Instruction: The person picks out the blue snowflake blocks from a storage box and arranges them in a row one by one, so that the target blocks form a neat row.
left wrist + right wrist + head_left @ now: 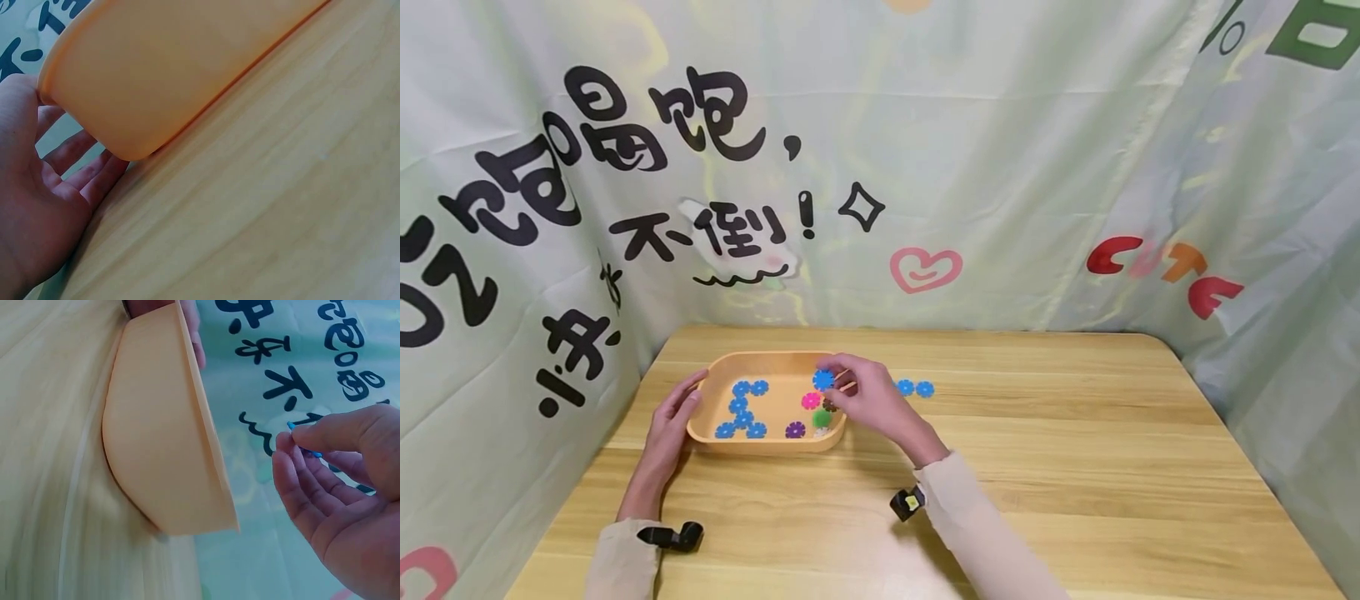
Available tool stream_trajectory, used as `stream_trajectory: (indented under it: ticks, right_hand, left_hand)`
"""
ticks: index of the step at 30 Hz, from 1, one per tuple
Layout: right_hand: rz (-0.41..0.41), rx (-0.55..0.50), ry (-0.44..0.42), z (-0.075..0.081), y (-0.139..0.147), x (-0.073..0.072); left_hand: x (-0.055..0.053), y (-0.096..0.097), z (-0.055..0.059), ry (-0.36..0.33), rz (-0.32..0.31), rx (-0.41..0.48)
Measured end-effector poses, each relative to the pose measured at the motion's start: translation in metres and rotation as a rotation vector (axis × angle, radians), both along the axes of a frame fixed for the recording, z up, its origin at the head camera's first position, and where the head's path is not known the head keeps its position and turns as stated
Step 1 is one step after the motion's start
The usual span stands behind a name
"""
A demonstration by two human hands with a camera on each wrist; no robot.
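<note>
My left hand (pixel 670 425) holds the left end of a shallow orange tray (pixel 767 446). In the left wrist view the thumb goes over the rim and the fingers (pixel 72 150) lie along the outside of the end wall. Above the tray's right end, my right hand (pixel 876 400) pinches a blue snowflake disc (pixel 823 379) between thumb and fingertips. The right wrist view shows this disc (pixel 291 425) nearly edge-on, mostly hidden by the fingers. Joined blue snowflake discs (pixel 740 406) lie in the tray's left half.
At the tray's right end lie a pink disc (pixel 811 401), a green disc (pixel 822 418), a purple disc (pixel 795 429) and other pieces. Two blue discs (pixel 915 388) lie on the wooden table (pixel 1037 450) right of the tray. A printed curtain (pixel 1000 208) hangs behind.
</note>
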State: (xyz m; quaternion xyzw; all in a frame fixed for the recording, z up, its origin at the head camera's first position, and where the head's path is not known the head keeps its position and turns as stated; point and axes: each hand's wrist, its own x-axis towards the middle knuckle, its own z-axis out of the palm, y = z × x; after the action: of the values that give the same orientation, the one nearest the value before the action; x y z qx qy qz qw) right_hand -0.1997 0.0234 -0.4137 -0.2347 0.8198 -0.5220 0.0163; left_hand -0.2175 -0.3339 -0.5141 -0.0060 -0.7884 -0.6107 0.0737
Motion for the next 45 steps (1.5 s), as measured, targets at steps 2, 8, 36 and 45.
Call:
stream_trajectory:
  ticks: [2, 8, 36, 45]
  right_hand:
    - [-0.010, -0.006, 0.034, -0.001, 0.006, 0.001]
    - [-0.048, -0.025, 0.097, -0.004, 0.025, 0.005]
    - [-0.288, -0.015, 0.058, -0.020, 0.120, -0.002]
    - [-0.365, 0.017, 0.021, -0.037, 0.132, -0.012]
  left_hand:
    - [0.000, 0.000, -0.001, -0.002, 0.000, 0.003]
    - [-0.001, 0.000, -0.003, 0.017, -0.008, 0.017]
    - [-0.004, 0.003, -0.003, 0.049, -0.035, 0.047]
    - [-0.002, -0.001, 0.000, 0.042, -0.035, 0.046]
